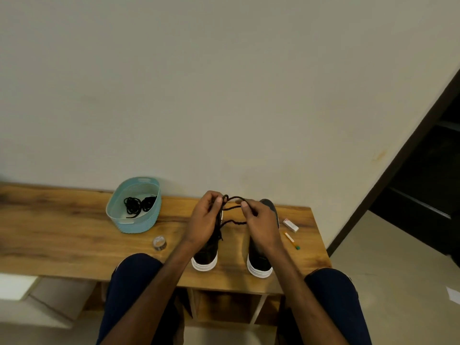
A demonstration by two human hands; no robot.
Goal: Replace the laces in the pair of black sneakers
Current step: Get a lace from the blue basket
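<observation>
I pinch the black lace (236, 198) with both hands, my left hand (202, 220) at 9 o'clock and my right hand (261, 224) at 3 o'clock. The lace runs across between them, over the left sneaker (206, 255). The right sneaker (260, 262) stands just beside it, toes at 12 o'clock. My left hand is nearer the eyelets. A blue basket (119, 215) with more laces sits at 10 o'clock on the tabletop (62, 235), out of my way.

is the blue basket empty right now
No, the blue basket holds a bundle of black laces lying on its pale bottom.
</observation>
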